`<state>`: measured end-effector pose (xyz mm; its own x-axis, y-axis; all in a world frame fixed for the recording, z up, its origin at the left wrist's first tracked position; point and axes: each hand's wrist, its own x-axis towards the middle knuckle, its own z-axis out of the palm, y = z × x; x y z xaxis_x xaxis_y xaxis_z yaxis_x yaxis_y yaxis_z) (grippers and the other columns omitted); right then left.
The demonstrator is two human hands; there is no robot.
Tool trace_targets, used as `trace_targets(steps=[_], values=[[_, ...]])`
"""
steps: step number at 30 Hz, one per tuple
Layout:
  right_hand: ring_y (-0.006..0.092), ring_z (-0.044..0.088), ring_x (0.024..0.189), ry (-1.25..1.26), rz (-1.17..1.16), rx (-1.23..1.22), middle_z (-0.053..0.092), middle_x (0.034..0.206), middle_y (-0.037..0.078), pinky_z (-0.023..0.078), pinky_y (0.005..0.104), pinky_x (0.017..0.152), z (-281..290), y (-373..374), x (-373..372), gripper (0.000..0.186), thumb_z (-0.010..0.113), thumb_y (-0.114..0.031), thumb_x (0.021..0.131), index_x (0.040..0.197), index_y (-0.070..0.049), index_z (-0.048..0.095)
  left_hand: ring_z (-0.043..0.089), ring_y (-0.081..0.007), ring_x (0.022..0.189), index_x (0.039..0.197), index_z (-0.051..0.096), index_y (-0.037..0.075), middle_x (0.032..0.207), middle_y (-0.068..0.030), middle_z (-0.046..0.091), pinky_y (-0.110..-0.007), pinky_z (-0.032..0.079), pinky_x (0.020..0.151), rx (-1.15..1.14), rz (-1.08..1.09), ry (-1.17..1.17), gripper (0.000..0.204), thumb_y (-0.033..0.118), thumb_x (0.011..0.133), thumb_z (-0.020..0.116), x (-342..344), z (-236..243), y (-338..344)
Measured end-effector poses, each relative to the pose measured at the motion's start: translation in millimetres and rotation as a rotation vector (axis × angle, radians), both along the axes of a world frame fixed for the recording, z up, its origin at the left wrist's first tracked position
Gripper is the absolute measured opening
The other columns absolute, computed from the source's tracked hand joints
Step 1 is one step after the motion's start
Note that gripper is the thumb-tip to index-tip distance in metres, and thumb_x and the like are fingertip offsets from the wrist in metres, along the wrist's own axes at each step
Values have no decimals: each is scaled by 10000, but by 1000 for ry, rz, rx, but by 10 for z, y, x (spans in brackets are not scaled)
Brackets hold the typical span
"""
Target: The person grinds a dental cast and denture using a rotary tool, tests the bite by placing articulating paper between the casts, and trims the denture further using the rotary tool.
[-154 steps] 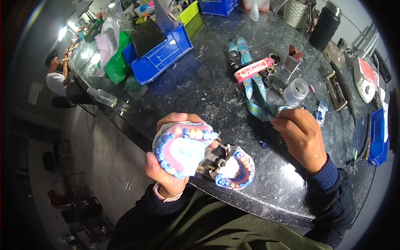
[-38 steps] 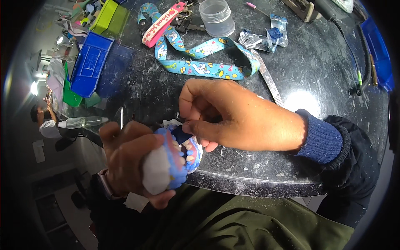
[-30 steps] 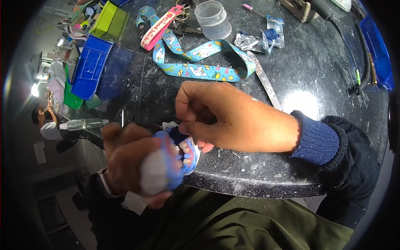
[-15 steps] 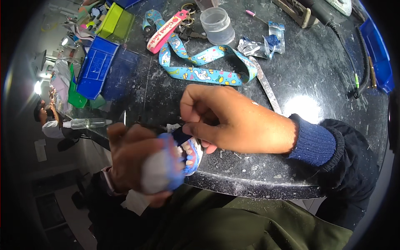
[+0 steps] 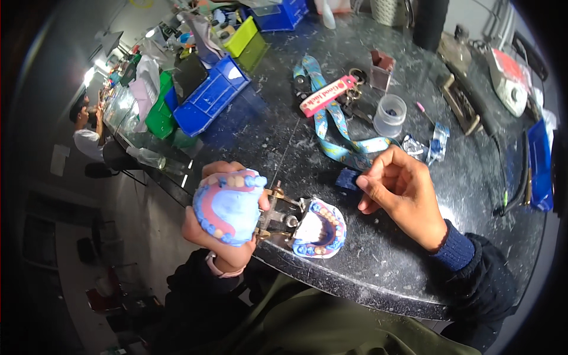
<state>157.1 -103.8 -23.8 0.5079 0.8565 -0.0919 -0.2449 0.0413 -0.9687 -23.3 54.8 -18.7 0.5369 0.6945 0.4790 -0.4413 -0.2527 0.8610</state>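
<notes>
Upper blue-and-pink dental model half (image 5: 228,204) is wrapped within the left hand (image 5: 229,253); then one brassy metal hinge (image 5: 276,221), one matching lower half (image 5: 316,228) on the dark speckled worktop (image 5: 378,254), one thin blue sheet (image 5: 347,178) pinched by the right hand (image 5: 408,198); step seems holding two halves apart, next move should need steady grip

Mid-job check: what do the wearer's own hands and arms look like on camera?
Both hands are ungloved. The left hand has a pale pink band around its wrist, below which is a dark sleeve. The right hand emerges from a navy ribbed cuff, with a looser black sleeve behind it.
</notes>
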Motion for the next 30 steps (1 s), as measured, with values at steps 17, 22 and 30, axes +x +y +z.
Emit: trace_targets(steps=[17,22,30], values=[[187,539,664,-1528,-425,-54,509,815,105,415,263,543,378,-80,299,67,664,-20,797,833,-28,607,584,-298,788,1059,514,-66,1097,-114,419,-414,481,680,-264,-70,24,773,647,785,397,-121,-31,-125],[296,558,869,-1786,-695,-320,551,1032,138,448,350,747,398,-171,854,181,601,-29,833,1009,3,576,591,-301,800,1133,454,-51,1099,-145,448,-426,485,714,-273,-152,72,801,661,769,420,-155,-45,-38],[315,549,1030,-2030,-652,-633,555,1158,126,438,386,883,58,-281,1351,379,568,-85,842,1219,-72,532,522,-232,1128,1285,322,-12,1192,-153,495,-355,433,955,-173,-511,198,896,335,613,803,-339,130,282]])
